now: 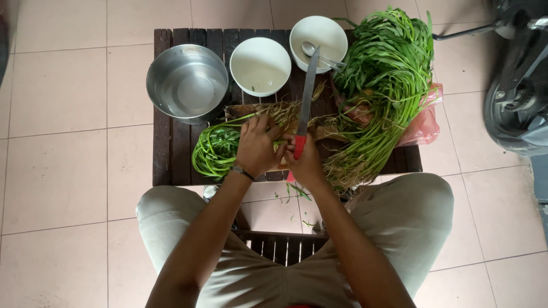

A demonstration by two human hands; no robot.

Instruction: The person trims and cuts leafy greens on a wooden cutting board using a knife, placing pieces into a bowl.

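Leftmost on the dark slatted table (162, 142) stands one steel bowl (187, 83), then two white bowls; the left hand (257, 145) grips a coiled bundle of green stems (216, 149); the right hand (307, 162) clasps one red-handled knife (305, 100); a pink plastic bag (423, 128) overhangs the right edge; bare tiles surround.

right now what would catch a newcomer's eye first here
The big heap of green stalks at the table's right end, over a pink bag. At the middle, the right hand holds a red-handled knife beside the left hand, which presses a smaller green bundle.
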